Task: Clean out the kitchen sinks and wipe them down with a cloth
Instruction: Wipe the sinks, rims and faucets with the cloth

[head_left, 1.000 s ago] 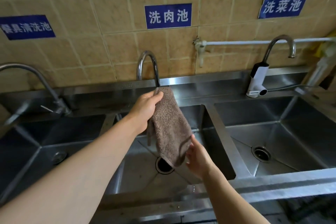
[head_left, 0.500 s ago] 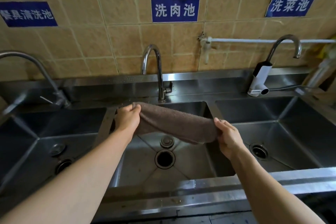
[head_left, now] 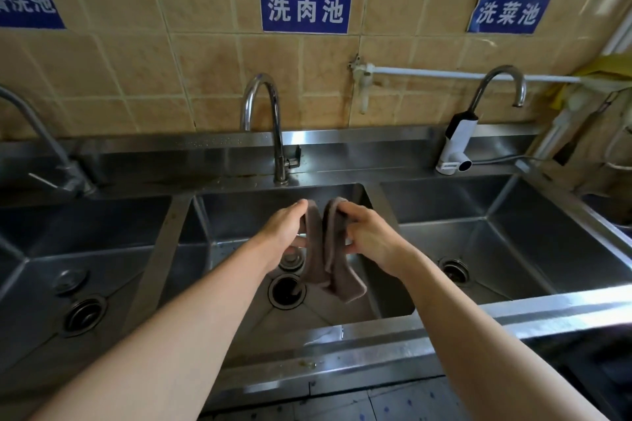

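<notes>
1. Holding the brown cloth (head_left: 330,249) above the middle sink (head_left: 342,311), I have my left hand (head_left: 285,231) and my right hand (head_left: 367,237) each curled round one upper end, thumbs over the top, so the cloth hangs doubled in two folds between them.

2. The loose lower end dangles just over the open drain (head_left: 286,290). If I loosen either grip, I judge the cloth could drop onto that hole and soak up whatever sits there.

3. A small drain plug (head_left: 290,261) lies just behind the drain. Sweeping the cloth across the floor could knock it into the hole.

4. The tap (head_left: 270,126) stands close behind my knuckles; lifting my hands carelessly could bump the spout.

5. Some yellowish residue (head_left: 307,365) sits on the front rim (head_left: 393,345). Wiping the basin first and the rim after might drag that dirt back in.
</notes>
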The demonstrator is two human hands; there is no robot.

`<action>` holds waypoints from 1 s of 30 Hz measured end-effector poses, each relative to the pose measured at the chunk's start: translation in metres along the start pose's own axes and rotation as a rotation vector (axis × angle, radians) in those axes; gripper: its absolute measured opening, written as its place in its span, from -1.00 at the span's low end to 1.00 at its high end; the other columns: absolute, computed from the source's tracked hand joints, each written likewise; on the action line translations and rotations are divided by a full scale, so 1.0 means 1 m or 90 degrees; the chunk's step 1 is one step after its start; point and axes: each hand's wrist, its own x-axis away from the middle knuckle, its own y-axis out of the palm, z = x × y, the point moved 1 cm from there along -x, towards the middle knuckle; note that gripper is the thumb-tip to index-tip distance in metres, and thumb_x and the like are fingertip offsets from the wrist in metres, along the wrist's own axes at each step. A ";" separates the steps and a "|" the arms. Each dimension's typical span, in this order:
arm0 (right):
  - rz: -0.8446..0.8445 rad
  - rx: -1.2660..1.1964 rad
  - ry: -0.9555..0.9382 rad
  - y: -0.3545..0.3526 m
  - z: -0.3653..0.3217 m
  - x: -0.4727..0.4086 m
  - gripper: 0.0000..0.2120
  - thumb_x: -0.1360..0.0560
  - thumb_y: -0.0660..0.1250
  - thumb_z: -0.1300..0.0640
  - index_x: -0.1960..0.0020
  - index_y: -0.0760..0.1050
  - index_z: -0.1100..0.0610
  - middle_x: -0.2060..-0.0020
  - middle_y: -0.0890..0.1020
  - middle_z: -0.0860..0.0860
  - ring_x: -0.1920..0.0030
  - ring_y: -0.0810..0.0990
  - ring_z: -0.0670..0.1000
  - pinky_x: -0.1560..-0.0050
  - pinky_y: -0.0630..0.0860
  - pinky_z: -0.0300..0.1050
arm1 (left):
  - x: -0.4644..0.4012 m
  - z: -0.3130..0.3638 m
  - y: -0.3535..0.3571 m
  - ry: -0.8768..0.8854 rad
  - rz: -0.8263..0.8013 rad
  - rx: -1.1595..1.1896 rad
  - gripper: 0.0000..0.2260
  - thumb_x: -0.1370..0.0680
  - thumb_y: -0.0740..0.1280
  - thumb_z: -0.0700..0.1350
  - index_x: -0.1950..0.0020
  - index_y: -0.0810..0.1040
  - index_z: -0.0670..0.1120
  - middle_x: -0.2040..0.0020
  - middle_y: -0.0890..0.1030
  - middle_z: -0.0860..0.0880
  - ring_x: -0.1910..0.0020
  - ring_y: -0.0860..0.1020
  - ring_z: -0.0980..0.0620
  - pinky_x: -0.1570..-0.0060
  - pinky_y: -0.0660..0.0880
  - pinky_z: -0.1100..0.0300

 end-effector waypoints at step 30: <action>0.257 0.093 0.142 -0.089 0.131 0.054 -0.70 -0.49 0.40 0.07 -0.13 0.45 0.18 -0.07 0.58 0.11 -0.06 0.57 0.13 -0.12 0.54 0.12 | 0.005 -0.063 0.097 -0.149 -0.054 0.126 -0.80 -0.58 0.16 -0.38 -0.17 0.39 -0.21 0.13 0.55 -0.19 0.20 0.55 -0.09 0.20 0.54 -0.01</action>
